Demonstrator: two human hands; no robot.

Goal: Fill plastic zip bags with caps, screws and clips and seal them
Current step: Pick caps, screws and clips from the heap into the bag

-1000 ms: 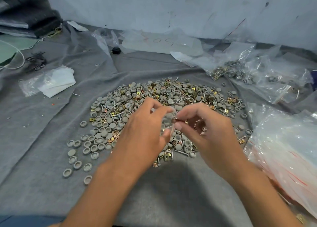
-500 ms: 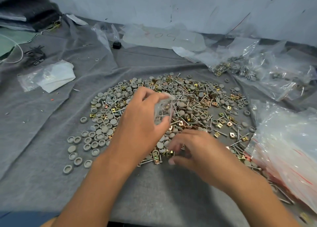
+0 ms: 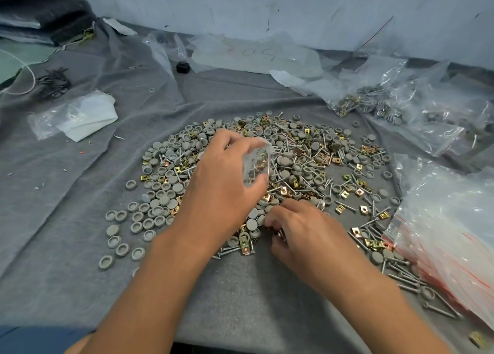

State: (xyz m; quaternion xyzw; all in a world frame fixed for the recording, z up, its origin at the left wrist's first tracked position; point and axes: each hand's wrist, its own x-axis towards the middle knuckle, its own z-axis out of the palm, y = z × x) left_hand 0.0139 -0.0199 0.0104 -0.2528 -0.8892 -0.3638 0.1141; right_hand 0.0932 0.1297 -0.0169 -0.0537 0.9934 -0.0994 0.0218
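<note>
A wide heap of grey caps (image 3: 160, 201), silver screws (image 3: 291, 150) and brass clips (image 3: 361, 192) lies spread on the grey cloth (image 3: 80, 246). Above the heap's middle my left hand (image 3: 222, 182) holds a small clear zip bag (image 3: 256, 166) between thumb and fingers; a few parts show inside it. Just below, my right hand (image 3: 302, 230) is down on the heap's near edge, its fingertips curled and pinching small parts. What it pinches is hidden under the fingers.
A stack of empty red-striped zip bags (image 3: 449, 246) lies at the right. Filled bags (image 3: 387, 105) sit at the back right, with loose plastic sheets (image 3: 254, 57) by the wall. A folded white bag (image 3: 80, 115) and black wires (image 3: 54, 82) lie at the left.
My right hand left the bag's mouth and dropped to the heap's near edge, where it picks at parts. My left hand keeps the bag raised, shifted slightly left.
</note>
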